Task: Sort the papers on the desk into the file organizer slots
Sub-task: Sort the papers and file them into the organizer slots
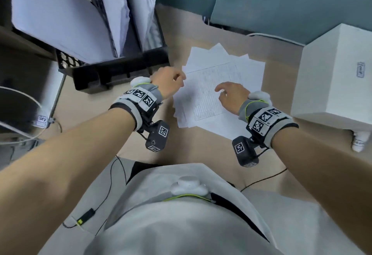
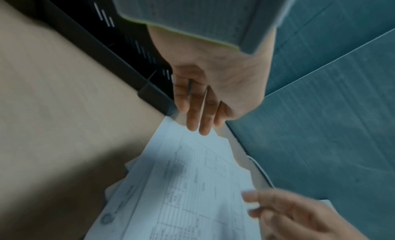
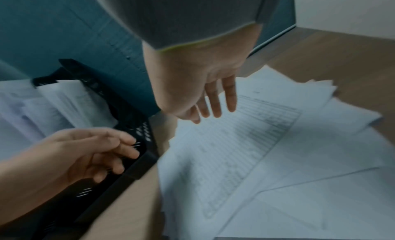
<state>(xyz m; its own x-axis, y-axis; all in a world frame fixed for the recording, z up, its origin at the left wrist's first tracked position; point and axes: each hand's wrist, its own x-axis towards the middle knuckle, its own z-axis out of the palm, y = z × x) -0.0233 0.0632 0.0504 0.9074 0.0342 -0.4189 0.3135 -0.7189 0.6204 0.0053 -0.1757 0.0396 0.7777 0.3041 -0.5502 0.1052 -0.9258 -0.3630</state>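
Black organizer [image 1: 112, 73], slots holding white sheets, stands left on the tabletop [image 1: 124, 138]. Left hand [image 1: 168, 82] hovers, fingers relaxed, empty. Papers [image 1: 213, 93], a loose fanned pile topped by a ruled form. Right hand [image 1: 231, 95] above, fingers spread.

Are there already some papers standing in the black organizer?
Yes, white papers stand upright in the slots of the black organizer in the head view.
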